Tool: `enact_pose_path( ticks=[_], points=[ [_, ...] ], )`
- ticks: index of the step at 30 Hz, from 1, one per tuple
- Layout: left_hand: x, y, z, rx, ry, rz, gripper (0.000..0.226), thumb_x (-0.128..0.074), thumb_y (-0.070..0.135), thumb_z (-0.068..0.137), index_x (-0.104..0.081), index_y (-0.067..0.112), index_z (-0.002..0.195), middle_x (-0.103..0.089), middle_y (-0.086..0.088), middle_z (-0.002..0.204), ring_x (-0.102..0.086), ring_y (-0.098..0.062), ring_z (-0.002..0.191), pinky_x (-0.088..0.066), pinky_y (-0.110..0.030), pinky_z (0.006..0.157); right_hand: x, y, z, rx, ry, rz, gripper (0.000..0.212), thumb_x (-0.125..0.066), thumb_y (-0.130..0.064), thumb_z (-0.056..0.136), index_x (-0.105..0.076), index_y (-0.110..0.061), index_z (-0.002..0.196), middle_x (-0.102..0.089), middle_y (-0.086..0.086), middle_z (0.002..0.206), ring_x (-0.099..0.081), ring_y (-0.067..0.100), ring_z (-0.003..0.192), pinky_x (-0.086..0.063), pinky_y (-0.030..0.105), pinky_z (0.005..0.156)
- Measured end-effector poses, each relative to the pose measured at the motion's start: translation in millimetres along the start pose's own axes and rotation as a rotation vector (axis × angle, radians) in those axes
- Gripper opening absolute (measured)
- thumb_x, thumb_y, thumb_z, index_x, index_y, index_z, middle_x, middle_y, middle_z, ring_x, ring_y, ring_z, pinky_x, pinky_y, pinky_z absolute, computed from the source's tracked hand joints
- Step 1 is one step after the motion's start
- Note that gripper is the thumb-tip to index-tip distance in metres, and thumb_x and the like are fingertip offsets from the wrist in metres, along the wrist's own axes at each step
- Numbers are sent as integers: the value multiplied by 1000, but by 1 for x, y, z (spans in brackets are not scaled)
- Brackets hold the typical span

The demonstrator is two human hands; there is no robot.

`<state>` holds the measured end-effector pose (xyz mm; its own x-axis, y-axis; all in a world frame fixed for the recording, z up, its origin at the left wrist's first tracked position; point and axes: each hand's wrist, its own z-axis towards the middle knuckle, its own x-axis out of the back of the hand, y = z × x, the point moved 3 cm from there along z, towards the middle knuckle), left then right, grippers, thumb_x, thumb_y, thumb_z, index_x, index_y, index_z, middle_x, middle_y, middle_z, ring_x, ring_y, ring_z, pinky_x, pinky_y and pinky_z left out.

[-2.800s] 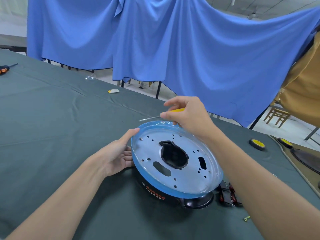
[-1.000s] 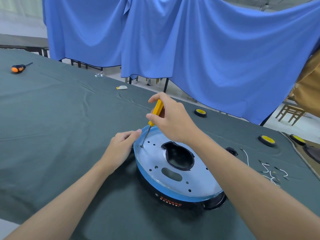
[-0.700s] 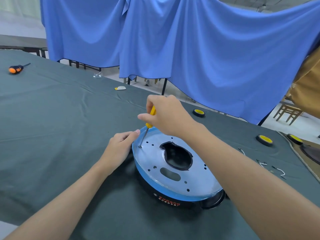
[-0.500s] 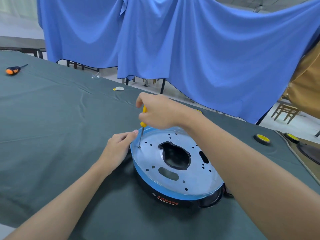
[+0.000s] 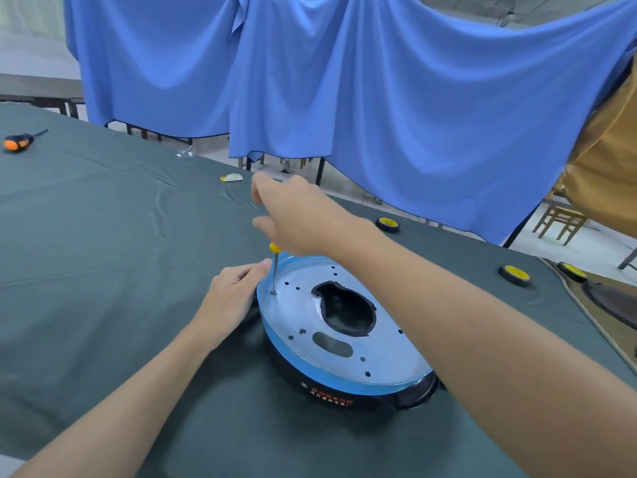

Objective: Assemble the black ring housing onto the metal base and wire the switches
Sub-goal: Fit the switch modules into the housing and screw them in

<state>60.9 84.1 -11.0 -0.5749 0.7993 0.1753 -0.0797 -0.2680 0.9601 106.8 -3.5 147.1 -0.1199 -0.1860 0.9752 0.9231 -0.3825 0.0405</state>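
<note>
**Screwing down the left edge of the metal base**

Far left, an orange screwdriver (image 5: 15, 142) lies alone on the tabletop (image 5: 103, 253). Next comes the left hand (image 5: 231, 294). Its grip is closed on the left rim of the metal base (image 5: 379, 360), with the thumb on top, just beside the tool tip. The yellow screwdriver (image 5: 274, 267) stands almost straight up, its tip down in a hole near that rim. The right hand (image 5: 296, 215) sits right above it, grip closed round the handle, which is mostly hidden. The base lies flat on the black ring (image 5: 331, 395) in the middle of the tabletop. I think a turn comes next. The handle is straight over the hole, so the push should go straight down. A tape roll (image 5: 514, 274) lies off to the right.
</note>
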Motion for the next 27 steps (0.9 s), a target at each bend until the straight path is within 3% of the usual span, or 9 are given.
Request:
enact_pose_path(
  ticks=[2, 4, 7, 11, 14, 18, 22, 24, 27],
  points=[
    [0, 0, 0, 4, -12, -5, 72, -46, 66, 83, -44, -5, 73, -37, -9, 70, -29, -27, 69, -23, -35, 74, -4, 2, -1, -52, 35, -82, 20, -43, -31, 99, -42, -15, 110, -45, 6, 85, -44, 33, 83, -38, 38, 69],
    [0, 1, -1, -7, -2, -2, 70, -46, 65, 83, -40, -4, 71, -34, -13, 68, -27, -35, 69, -22, -35, 73, -2, 5, -1, -85, -63, -73, 38, -46, -38, 96, -39, -14, 125, -44, 4, 95, -42, 30, 86, -35, 37, 70],
    [0, 1, -1, -13, 6, 0, 69, -46, 64, 82, -37, -3, 70, -31, -16, 68, -27, -36, 69, -22, -35, 73, 5, 7, 1, -57, -236, 103, 45, -48, -23, 91, -32, -11, 131, -50, 6, 102, -48, 28, 88, -35, 34, 62],
    [-1, 0, 0, 1, -22, -23, 73, -47, 64, 84, -45, -8, 75, -39, -9, 71, -30, -26, 68, -24, -35, 73, 0, 5, -1, -56, -43, 65, 32, -51, -33, 96, -37, -15, 118, -48, 5, 89, -49, 32, 86, -40, 38, 65],
    [-1, 2, -2, -3, -21, -40, 73, -48, 64, 83, -41, -8, 73, -36, -13, 68, -26, -38, 67, -22, -37, 71, -4, 7, -1, -126, -43, -52, 38, -47, -48, 95, -42, -17, 117, -53, 3, 96, -50, 30, 89, -40, 38, 71],
    [0, 3, -2, 0, -16, -36, 71, -48, 62, 83, -40, -7, 71, -35, -12, 69, -27, -40, 68, -21, -37, 72, 5, 10, 3, -109, -219, 115, 29, -48, -25, 90, -45, -13, 117, -57, 5, 99, -57, 29, 95, -48, 40, 74],
    [0, 2, -1, 13, -17, -32, 71, -48, 63, 84, -37, -5, 71, -35, -11, 68, -26, -29, 67, -22, -37, 71, 0, 7, -2, -136, -8, -95, 23, -46, -32, 95, -45, -18, 113, -44, 2, 89, -49, 31, 89, -34, 37, 68],
    [-1, 2, -1, 10, -22, -33, 72, -47, 64, 83, -40, -7, 72, -39, -7, 72, -28, -29, 68, -23, -36, 73, 1, 9, -4, -161, -94, -42, 31, -50, -41, 93, -42, -18, 111, -50, 2, 95, -50, 30, 89, -38, 38, 68],
    [0, 1, 0, 10, -15, -40, 73, -48, 64, 82, -43, -8, 73, -39, -7, 74, -27, -36, 69, -22, -37, 73, 10, 11, -3, -143, -259, 155, 42, -54, -26, 88, -38, -17, 126, -57, 6, 100, -58, 28, 91, -44, 35, 63]
  ],
)
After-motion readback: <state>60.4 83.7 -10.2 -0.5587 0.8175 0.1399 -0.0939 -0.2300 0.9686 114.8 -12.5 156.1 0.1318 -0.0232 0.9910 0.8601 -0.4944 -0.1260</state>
